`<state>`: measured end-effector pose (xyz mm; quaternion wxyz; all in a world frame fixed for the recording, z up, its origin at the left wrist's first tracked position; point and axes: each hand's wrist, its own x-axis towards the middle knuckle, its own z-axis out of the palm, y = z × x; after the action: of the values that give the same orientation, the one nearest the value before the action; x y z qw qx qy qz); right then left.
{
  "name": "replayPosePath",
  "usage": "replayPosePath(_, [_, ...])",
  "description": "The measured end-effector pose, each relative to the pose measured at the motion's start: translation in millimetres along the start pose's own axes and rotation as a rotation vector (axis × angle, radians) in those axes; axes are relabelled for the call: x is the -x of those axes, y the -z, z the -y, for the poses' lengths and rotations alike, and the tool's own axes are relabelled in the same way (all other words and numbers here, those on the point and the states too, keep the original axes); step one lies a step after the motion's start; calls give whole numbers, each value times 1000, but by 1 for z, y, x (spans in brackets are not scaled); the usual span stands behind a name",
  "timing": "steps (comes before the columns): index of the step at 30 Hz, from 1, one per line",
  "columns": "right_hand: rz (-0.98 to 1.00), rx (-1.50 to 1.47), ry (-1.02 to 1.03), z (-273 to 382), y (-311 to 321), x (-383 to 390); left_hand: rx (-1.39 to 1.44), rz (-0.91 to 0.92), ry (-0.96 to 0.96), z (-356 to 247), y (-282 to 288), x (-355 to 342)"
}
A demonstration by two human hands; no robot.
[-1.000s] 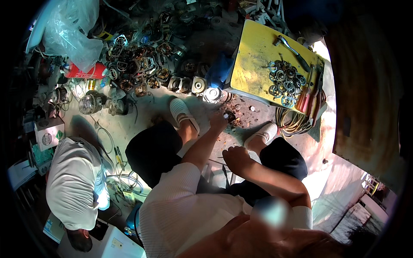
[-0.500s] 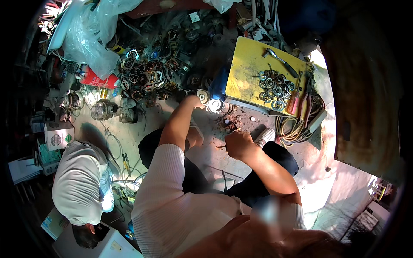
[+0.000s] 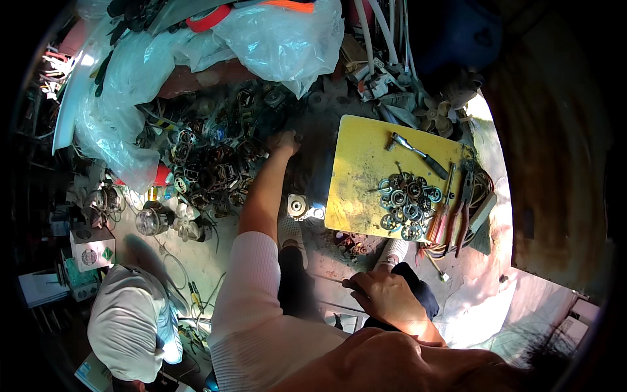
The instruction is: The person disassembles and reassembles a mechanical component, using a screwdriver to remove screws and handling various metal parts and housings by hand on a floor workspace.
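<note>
My left hand (image 3: 284, 142) reaches into the shadow at the right edge of a heap of small motor parts (image 3: 212, 157); its fingers are too dark to read. A squarish metal motor part (image 3: 298, 206) with a round centre stands on the floor below that arm, apart from the hand. Over my right knee, my right hand (image 3: 384, 295) is closed round a thin rod-like tool (image 3: 332, 279) that points left; its handle is hidden in the fist. A yellow board (image 3: 359, 170) beside the motor part carries a pile of ring-shaped metal parts (image 3: 410, 201).
A ratchet wrench (image 3: 419, 155) and pliers (image 3: 465, 206) lie on the board, with coiled cables at its right edge. Plastic bags (image 3: 274, 42) hang over the heap. Reddish scraps (image 3: 351, 244) litter the floor near my feet. Another person (image 3: 127, 320) bends at lower left.
My left hand has left the squarish motor part and moved forward to the heap. My right hand has drawn back toward my body, still closed. The view has shifted.
</note>
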<state>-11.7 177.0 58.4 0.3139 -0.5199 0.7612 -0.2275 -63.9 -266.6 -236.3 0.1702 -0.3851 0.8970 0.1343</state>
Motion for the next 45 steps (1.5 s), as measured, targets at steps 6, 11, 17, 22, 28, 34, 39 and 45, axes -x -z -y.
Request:
replayPosePath(6, [-111,-67,-368,-40,-30,-8,-78,-93,-153,-38,-27,-55])
replayPosePath(11, [-51,-33,-337,-62,-20,-17,-25,-321,-209,-55,-42,-108])
replayPosePath(17, [-62,12,-347,-78,-11,-26,-180,-450,-219,-85,-54,-172])
replayPosePath(22, [-146,98,-369,-87,-21,-23,-262,-256,-77,-115,-50,-199])
replayPosePath(28, [-159,68,-472,-78,-13,-32,-227,-275,-70,-102,-58,-225])
replayPosePath(34, [-140,77,-449,-72,-17,-32,-233,-446,-283,-73,-78,-211])
replayPosePath(39, [-53,12,-461,-61,2,-38,44,-568,-491,-101,-45,-100])
replayPosePath(45, [-35,-20,-407,-60,-13,-29,1174,-296,-204,-96,-32,-90])
